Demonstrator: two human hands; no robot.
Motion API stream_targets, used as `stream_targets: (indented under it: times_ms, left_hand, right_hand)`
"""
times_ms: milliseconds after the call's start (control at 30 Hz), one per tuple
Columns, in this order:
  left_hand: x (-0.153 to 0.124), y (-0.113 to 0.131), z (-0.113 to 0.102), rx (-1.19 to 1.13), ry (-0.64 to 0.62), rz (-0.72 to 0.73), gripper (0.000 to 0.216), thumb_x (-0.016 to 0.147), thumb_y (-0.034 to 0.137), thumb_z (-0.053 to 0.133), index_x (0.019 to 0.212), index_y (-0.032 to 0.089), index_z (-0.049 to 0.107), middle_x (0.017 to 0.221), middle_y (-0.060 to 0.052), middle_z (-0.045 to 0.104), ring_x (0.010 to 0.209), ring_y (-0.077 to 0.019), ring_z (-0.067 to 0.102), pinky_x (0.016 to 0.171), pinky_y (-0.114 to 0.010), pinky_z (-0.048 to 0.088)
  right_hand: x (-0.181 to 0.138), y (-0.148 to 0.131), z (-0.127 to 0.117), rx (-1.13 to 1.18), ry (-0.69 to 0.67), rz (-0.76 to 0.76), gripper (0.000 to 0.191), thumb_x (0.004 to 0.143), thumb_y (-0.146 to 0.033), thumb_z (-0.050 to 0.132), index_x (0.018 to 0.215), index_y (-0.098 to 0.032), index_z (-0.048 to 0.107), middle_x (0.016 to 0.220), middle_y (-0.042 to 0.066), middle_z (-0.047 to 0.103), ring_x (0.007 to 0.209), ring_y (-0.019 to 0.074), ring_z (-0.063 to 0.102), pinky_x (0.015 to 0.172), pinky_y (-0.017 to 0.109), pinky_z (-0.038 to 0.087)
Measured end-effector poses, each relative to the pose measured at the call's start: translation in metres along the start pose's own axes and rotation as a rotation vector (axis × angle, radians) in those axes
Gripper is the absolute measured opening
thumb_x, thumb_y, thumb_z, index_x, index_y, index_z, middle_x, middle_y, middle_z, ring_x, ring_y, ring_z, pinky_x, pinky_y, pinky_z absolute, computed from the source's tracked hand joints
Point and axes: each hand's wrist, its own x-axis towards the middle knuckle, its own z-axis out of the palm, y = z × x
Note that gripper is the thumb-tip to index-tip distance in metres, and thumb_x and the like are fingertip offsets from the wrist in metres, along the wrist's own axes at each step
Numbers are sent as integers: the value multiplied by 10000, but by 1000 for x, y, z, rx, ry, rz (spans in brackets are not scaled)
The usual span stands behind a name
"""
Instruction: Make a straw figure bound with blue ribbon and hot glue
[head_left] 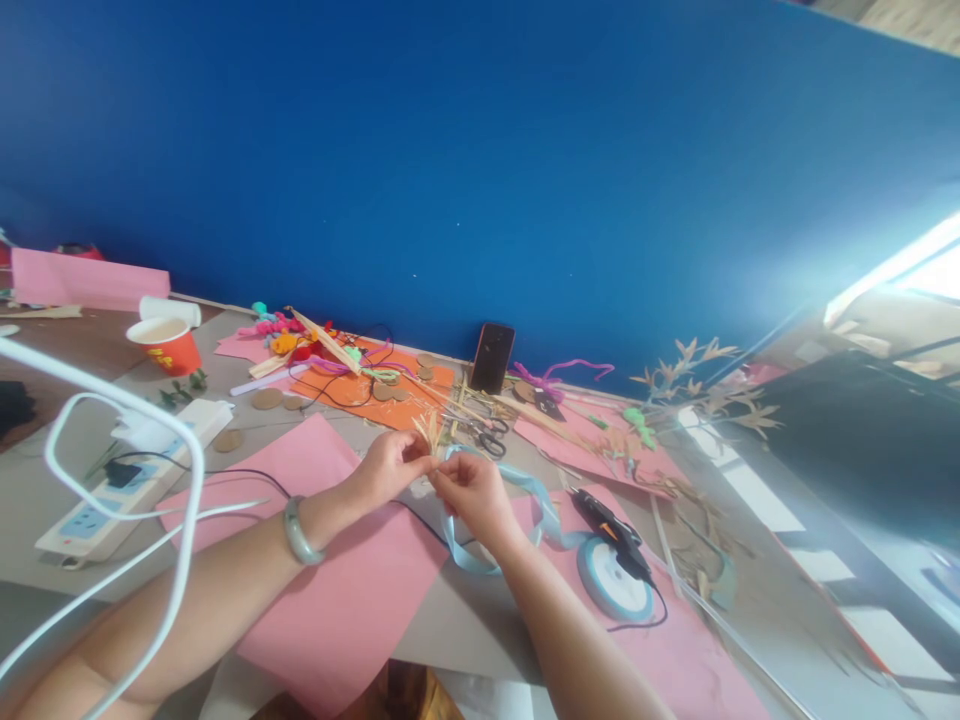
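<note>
My left hand point(391, 466) is closed in a pinch on a small sprig of dried straw-coloured leaves point(428, 431), whose tips stick up above the fingers. Close against it, my right hand point(474, 492) pinches a light blue ribbon point(541, 492) near the sprig's base; the exact grip is hidden by the fingers. The ribbon loops round below my right hand and runs right to its spool point(616, 582). Just beyond my right hand lie scissors point(491, 438) with dark handles. A black glue gun point(611, 525) rests by the spool.
Pink paper point(337, 600) lies under my left forearm. A white power strip point(135, 490) and looping white cable point(196, 500) are at left, near a red paper cup point(165, 345). A phone point(492, 358) leans on the blue wall point(480, 180). Dried leaf stems point(705, 535) lie right.
</note>
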Motion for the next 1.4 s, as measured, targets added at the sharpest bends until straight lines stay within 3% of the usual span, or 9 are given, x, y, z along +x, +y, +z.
stream_targets:
  times_ms: [267, 500, 700, 833, 1033, 1400]
  left_hand:
    - [1, -6, 5, -241, -10, -82, 286, 668, 368, 717, 645, 135, 553, 580, 21, 530, 560, -98, 477, 548, -227, 369]
    - [-1, -3, 5, -426, -50, -88, 280, 667, 347, 757, 675, 139, 570, 596, 35, 525, 587, -91, 479, 587, -229, 370]
    - [-1, 3, -4, -716, -353, -157, 204, 723, 308, 721, 785, 120, 669, 779, -61, 663, 735, -162, 592, 753, -317, 434]
    - [0, 5, -7, -758, -448, -132, 241, 776, 302, 673, 899, 98, 703, 773, -87, 680, 761, -190, 609, 777, -339, 438]
    - [0, 3, -6, -695, -345, -69, 177, 752, 288, 710, 765, 112, 694, 699, -36, 623, 697, -139, 560, 712, -278, 417]
    - [0, 0, 3, -439, -103, -54, 290, 717, 381, 712, 658, 128, 583, 609, 18, 532, 588, -90, 469, 578, -232, 349]
  right_hand:
    - [-2, 2, 1, -70, 57, -64, 193, 725, -271, 589, 575, -202, 489, 406, -58, 484, 363, 77, 413, 392, 199, 298]
    - [0, 3, -4, 165, -55, -37, 219, 722, -320, 639, 615, -189, 500, 438, -72, 490, 359, 62, 404, 386, 190, 281]
    - [3, 4, -11, 364, -188, 12, 252, 692, -342, 737, 637, -169, 562, 490, -46, 559, 383, 56, 429, 420, 197, 300]
    - [4, 4, -14, 505, -249, 61, 253, 691, -326, 761, 651, -167, 568, 543, -36, 595, 416, 53, 470, 441, 184, 316]
    - [3, 4, -14, 551, -290, 93, 259, 677, -340, 778, 678, -165, 588, 563, -32, 608, 432, 59, 504, 457, 182, 347]
    - [1, 2, -3, 118, 25, -74, 158, 738, -267, 644, 623, -177, 584, 459, -44, 554, 406, 88, 495, 451, 209, 393]
